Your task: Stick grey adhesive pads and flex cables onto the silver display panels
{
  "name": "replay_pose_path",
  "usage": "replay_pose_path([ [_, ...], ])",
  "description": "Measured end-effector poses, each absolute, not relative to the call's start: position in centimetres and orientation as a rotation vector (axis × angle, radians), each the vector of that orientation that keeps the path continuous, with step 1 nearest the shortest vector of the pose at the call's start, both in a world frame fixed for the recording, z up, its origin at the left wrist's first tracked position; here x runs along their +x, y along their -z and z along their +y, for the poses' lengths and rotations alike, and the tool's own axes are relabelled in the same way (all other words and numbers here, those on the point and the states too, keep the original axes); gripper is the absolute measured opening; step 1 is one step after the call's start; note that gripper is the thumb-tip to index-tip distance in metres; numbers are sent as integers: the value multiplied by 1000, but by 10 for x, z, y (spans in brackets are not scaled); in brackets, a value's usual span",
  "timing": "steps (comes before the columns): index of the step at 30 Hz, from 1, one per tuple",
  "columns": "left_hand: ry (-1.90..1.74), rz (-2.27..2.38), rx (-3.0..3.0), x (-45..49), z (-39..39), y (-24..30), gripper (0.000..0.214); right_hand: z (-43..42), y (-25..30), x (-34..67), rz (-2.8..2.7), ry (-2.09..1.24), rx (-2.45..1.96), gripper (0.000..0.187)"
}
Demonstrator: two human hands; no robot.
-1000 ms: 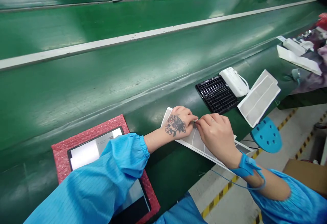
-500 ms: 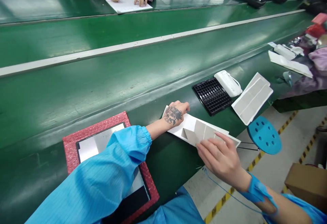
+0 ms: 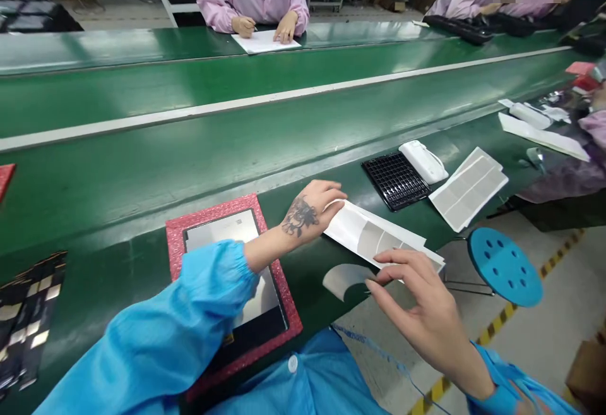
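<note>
My left hand (image 3: 310, 210), tattooed on its back, rests with fingers curled on the near end of a white backing sheet (image 3: 379, 237) lying at the green bench's front edge. My right hand (image 3: 416, 304) hovers just in front of that sheet and pinches a thin grey curved film strip (image 3: 345, 278) between thumb and forefinger, lifted clear of the sheet. A tablet-like flat panel (image 3: 227, 238) lies on a red bubble-wrap pad (image 3: 199, 219) under my left forearm.
A black grid tray (image 3: 395, 180), a white device (image 3: 423, 160) and another white sheet (image 3: 468, 189) lie to the right. A blue stool (image 3: 504, 266) stands below. Black-and-gold parts (image 3: 28, 314) sit at left. People in pink work across the green conveyor (image 3: 189, 143).
My right hand peeled a grey strip off the white sheet and drew it toward me. The view tilted up, bringing the people opposite into sight. My left hand stayed on the sheet.
</note>
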State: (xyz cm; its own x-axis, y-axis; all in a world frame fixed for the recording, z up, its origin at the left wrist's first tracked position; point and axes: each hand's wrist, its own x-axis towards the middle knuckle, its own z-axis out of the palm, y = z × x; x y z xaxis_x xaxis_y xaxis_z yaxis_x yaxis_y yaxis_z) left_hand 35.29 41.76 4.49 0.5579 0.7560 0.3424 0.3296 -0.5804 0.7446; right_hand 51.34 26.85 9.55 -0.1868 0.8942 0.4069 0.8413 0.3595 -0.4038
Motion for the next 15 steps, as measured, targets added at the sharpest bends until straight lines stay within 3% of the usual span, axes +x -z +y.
replay_pose_path([
  [7, -744, 1386, 1379, 239, 298, -66, 29, 281, -69, 456, -2019, -315, -1323, 7],
  [15, -1001, 1618, 999, 223, 238, -39, 26, 277, -56, 402, -2039, -446, -1140, 3],
])
